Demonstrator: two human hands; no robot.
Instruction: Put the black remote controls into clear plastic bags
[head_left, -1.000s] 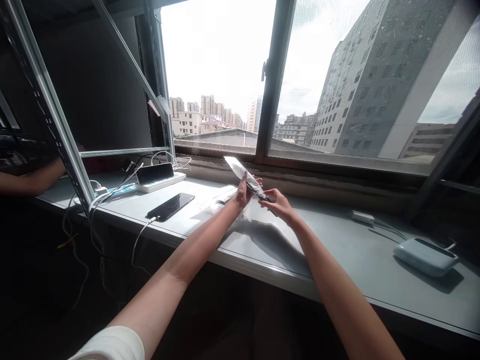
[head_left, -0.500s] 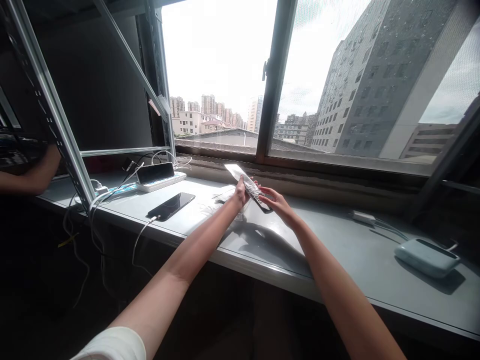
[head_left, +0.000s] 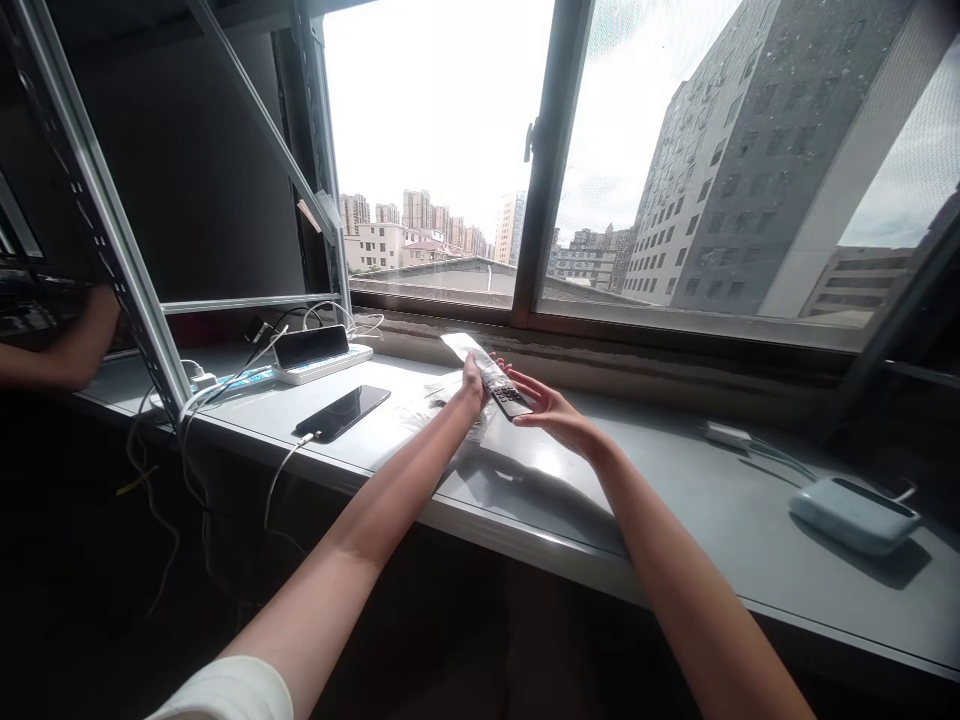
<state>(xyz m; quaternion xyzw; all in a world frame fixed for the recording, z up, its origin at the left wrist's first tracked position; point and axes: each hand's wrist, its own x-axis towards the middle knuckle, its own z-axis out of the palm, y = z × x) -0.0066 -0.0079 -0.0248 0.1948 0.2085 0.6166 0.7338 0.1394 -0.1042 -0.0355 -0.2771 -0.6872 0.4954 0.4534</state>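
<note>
A remote control with rows of dark buttons is held just above the table, its upper part inside a clear plastic sleeve. My left hand is closed around the sleeve and the remote's upper part, thumb on top. At the lower end, my right hand pinches the remote's edges between thumb and fingers. Beneath my left forearm and wrist lies crumpled clear plastic with something dark in it that I cannot make out.
A black phone with a white cable lies to the left. Behind it another phone rests on a white power strip. A light-blue case-like device sits right. A metal shelf post stands left; beyond it shows another person's arm.
The remote has been turned from edge-on so its button face shows, and lowered slightly. My right hand's fingers have shifted around its lower end. The other person's arm has moved slightly.
</note>
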